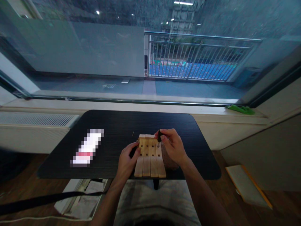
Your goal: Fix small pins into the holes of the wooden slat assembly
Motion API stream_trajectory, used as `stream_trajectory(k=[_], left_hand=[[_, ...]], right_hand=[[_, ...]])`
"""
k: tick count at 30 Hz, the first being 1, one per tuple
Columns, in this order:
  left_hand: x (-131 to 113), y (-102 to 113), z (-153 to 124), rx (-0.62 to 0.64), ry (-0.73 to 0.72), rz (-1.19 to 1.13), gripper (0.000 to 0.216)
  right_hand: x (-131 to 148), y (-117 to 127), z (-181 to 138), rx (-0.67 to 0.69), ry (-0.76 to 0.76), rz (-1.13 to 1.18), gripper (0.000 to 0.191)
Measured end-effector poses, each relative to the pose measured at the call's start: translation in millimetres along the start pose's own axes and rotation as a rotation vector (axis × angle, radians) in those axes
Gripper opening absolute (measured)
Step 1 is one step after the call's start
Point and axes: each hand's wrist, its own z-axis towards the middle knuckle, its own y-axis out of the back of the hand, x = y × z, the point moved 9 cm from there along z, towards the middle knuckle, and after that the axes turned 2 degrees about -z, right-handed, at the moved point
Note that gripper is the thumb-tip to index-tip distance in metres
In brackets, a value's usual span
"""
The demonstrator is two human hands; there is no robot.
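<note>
at the bottom of the frame, a black strap (47, 198) is crossing the floor at lower left, beside a pile of papers (82, 201); a flat pale board (246, 185) is lying on the floor at lower right.

just above, at the near edge of the black tabletop (117, 125) in the centre of the frame, a set of wooden slats (150, 160) with rows of holes is lying flat, side by side. the left hand (125, 161) is gripping the set's left edge, its fingers curled around the side and the thumb lying on top. the right hand (172, 147) is hovering over the upper right corner of the slats, its fingers (164, 135) pinching a small dark piece (159, 135) that is pointing down at the rightmost slat; what the piece is cannot be told.

at centre left, a blurred white and red object (87, 147) is lying on the tabletop, well apart from the hands.

farther back, a vent grille (35, 119) is running along the left, a green object (241, 109) is resting on the sill at right, and a metal railing (199, 56) is showing through the window in the upper right.
</note>
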Motion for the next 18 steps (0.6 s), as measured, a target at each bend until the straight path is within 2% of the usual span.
stream_trajectory(k=[9, 18], left_hand=[[-1.9, 0.5, -0.4, 0.0, 0.004, -0.009, 0.042], [2.2, -1.6, 0.6, 0.001, 0.024, -0.002, 0.044]], right_hand=[[-2.0, 3.6, -2.1, -0.024, -0.049, -0.042, 0.016], [0.6, 2.1, -2.3, -0.01, -0.008, -0.113, 0.017]])
